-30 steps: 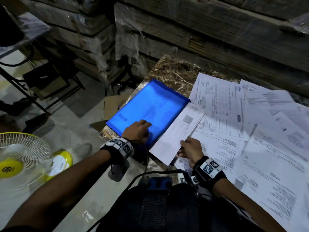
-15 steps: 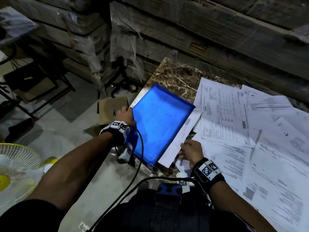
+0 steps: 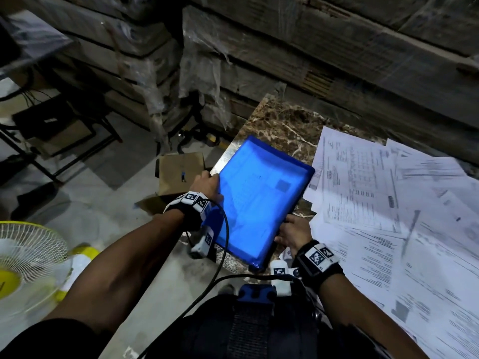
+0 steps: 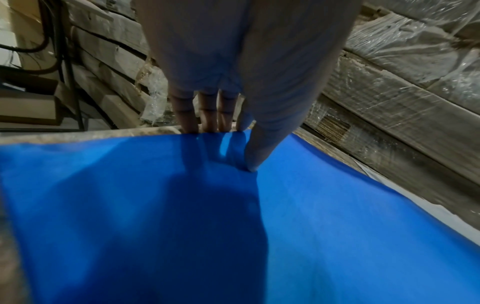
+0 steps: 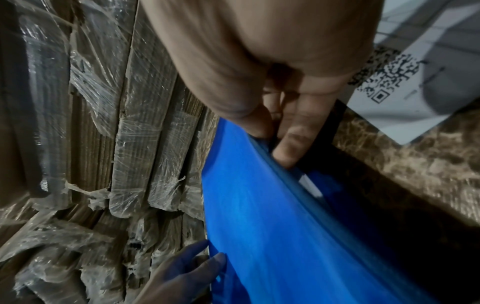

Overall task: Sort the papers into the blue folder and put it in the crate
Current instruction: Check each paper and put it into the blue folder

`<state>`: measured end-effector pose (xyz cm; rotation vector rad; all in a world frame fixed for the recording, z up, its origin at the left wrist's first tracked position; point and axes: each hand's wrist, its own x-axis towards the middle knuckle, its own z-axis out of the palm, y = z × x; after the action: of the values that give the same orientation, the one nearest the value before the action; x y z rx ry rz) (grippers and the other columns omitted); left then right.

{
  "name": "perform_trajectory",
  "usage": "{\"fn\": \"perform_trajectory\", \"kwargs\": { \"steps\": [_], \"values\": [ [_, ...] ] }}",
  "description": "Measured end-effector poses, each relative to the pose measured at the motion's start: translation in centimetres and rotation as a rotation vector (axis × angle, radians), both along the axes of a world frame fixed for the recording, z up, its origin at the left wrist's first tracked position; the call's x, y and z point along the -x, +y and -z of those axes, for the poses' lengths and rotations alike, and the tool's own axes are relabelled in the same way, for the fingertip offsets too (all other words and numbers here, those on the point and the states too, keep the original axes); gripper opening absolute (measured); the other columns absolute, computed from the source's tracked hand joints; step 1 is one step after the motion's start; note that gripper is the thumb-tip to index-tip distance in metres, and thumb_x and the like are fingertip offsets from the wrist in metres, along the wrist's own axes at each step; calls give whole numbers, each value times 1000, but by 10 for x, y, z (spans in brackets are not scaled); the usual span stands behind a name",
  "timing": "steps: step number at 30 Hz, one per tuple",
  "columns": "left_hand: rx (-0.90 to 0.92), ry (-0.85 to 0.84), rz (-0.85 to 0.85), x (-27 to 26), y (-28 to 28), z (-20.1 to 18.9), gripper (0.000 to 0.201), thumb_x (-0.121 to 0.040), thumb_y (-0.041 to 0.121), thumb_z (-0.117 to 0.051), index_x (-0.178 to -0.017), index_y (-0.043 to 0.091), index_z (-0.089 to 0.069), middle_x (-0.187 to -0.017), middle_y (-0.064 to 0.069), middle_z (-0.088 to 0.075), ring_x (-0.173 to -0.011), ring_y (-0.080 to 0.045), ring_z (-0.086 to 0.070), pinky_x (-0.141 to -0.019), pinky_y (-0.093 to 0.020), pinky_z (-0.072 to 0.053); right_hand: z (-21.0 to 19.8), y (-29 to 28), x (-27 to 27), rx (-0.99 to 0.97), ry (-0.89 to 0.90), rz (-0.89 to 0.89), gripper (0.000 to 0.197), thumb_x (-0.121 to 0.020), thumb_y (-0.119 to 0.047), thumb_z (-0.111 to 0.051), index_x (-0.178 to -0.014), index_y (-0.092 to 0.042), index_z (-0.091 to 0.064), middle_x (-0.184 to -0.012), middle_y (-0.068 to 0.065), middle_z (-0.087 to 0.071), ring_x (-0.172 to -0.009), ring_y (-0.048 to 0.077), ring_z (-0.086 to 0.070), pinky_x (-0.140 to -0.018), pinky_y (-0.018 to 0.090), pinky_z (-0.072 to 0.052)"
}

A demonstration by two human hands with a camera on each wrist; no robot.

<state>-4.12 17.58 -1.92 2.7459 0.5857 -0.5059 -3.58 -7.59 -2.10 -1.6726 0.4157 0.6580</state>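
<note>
The folder (image 3: 260, 203), blue and see-through, sits at the centre of the head view, held between both hands and tilted, its far corner toward the upper middle of the frame and its near corner low by the person's lap. A printed sheet shows faintly through its cover. It lies over the left edge of the marble table (image 3: 285, 123), whose brown veined top fills the middle of the frame.

Stacked boxes (image 3: 337, 47) wrapped in plastic film cover the whole upper part of the head view. The papers (image 3: 388, 229), many white printed sheets, overlap one another across the right half of the frame, from the folder's right edge down to the lower right corner. A white and yellow fan (image 3: 26, 260) stands on the floor at the lower left. A small carton (image 3: 178, 172) sits on the floor left of the table, just beyond the left hand.

The left hand (image 3: 207, 186) grips the folder's left edge: in the left wrist view its fingers (image 4: 205, 115) go under the edge and the thumb presses on top of the blue cover. The right hand (image 3: 293, 231) holds the folder's near right edge, at centre right of the head view; in the right wrist view its thumb lies on the cover and the fingers (image 5: 288, 144) curl behind the edge, pinching it.
</note>
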Motion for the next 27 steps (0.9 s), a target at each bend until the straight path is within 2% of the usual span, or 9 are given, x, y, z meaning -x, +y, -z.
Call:
{"fn": "perform_trajectory", "kwargs": {
  "steps": [5, 8, 12, 14, 16, 19, 21, 23, 27],
  "values": [
    [18, -1, 5, 3, 0, -1, 58, -78, 34, -66, -127, 12, -44, -114, -16, -44, -106, -36, -46, -86, -43, -43, 2, 1, -2, -34, -9, 1, 34, -81, 20, -42, -83, -4, -66, -71, 9, -69, -47, 16, -64, -40, 21, -48],
    [10, -21, -17, 9, 0, -1, 55, -81, 32, -63, -128, 14, -44, -117, -16, -44, -108, -36, -45, -88, -44, -45, 6, 5, -4, -51, -18, -5, 31, -80, 18, -45, -86, -3, -68, -77, 12, -72, -56, 23, -67, -49, 29, -53],
    [-74, -41, 85, 23, -4, -4, 57, -86, 38, -54, -137, 18, -40, -136, -12, -39, -121, -34, -39, -95, -42, -42, 6, 11, -4, -8, -43, -32, 27, -82, 13, -52, -79, -8, -68, -63, 9, -67, -41, 17, -51, -36, 19, -38],
    [-105, -40, 221, 27, -13, -6, 68, -85, 55, -39, -144, 24, -31, -150, -7, -28, -134, -31, -30, -102, -42, -36, 8, 11, -4, 3, -53, -43, 24, -86, 8, -52, -80, -10, -67, -60, 9, -63, -39, 15, -45, -35, 18, -34],
    [-92, -43, 370, 29, -28, -9, 85, -72, 68, -16, -147, 29, -24, -157, -3, -17, -142, -27, -18, -109, -43, -28, 8, 9, -3, 45, -66, -66, 24, -91, 2, -47, -83, -12, -66, -62, 12, -60, -41, 16, -45, -37, 19, -35],
    [-79, 22, 507, 31, -50, -6, 102, -57, 78, -1, -148, 36, -16, -160, 4, -5, -146, -24, -5, -115, -44, -15, 0, -3, 1, 60, -68, -68, 31, -91, 7, -38, -84, -14, -61, -61, 9, -55, -41, 14, -45, -38, 19, -35],
    [-76, 74, 525, 32, -58, -2, 101, -58, 82, -5, -148, 38, -12, -160, 6, -1, -146, -24, -2, -115, -46, -14, -6, -15, 4, 31, -43, -74, 31, -89, 11, -38, -91, -12, -59, -62, 10, -54, -44, 17, -44, -40, 21, -34],
    [-65, 106, 516, 30, -61, 3, 86, -75, 80, -25, -149, 39, -7, -159, 7, 4, -146, -25, 1, -115, -49, -13, -8, -31, 7, 51, -47, -91, 27, -89, 10, -42, -99, -9, -58, -66, 10, -59, -47, 18, -48, -43, 25, -38],
    [-61, 105, 497, 27, -61, 3, 78, -85, 69, -39, -148, 39, -6, -159, 9, 5, -146, -25, 1, -113, -53, -16, -14, -72, 18, 121, -96, -59, 19, -89, 6, -47, -95, -7, -60, -68, 10, -63, -54, 20, -52, -46, 23, -39]
  ]
}}
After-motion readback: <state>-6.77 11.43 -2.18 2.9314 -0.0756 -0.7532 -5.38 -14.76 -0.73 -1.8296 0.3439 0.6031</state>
